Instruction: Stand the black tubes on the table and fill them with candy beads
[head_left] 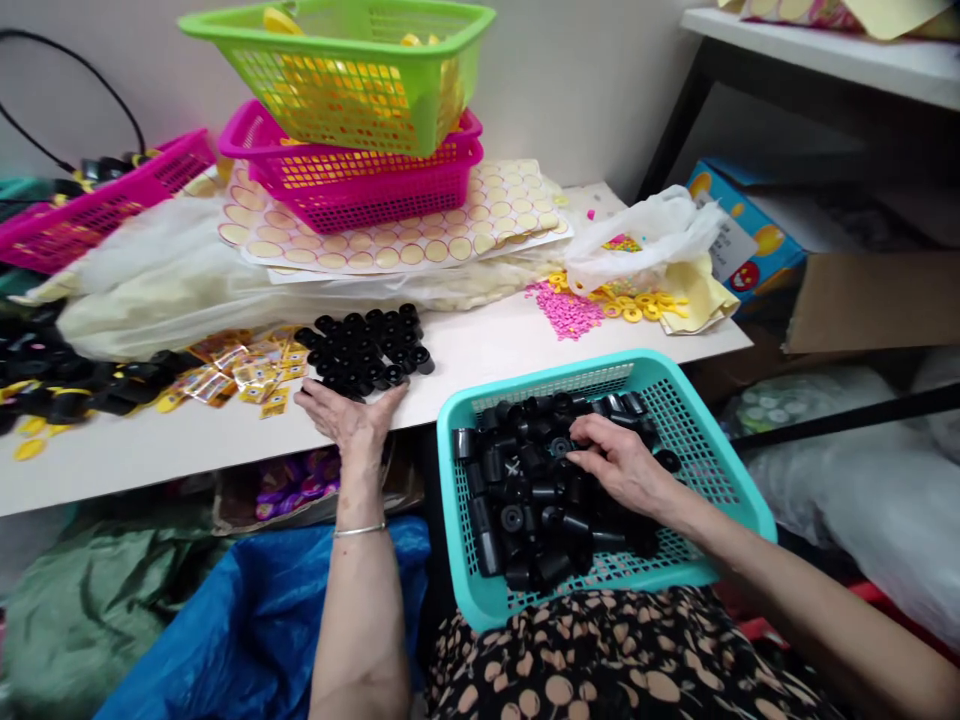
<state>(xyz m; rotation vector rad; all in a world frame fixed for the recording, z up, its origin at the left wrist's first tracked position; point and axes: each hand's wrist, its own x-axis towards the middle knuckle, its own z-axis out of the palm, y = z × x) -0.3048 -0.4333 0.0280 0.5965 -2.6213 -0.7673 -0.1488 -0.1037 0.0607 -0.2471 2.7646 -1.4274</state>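
My left hand [351, 412] lies at the table's front edge with thumb and fingers spread, against the near side of a cluster of upright black cups [360, 350]. A turquoise basket [720, 440] rests on my lap, holding many loose black cylindrical pieces [532, 490]. Over the basket, my right hand [611, 460] reaches in from the right, its thumb and fingertips bent toward a black piece. Whether the fingertips grip that piece is too small to tell.
Green [337, 75] and pink baskets [375, 195] of yellow parts stand stacked on sticker sheets at the back. Foil packets [255, 370] lie left of the cups. Pink beads [566, 310] and yellow rings [637, 303] lie right. A blue box [742, 235] stands beyond.
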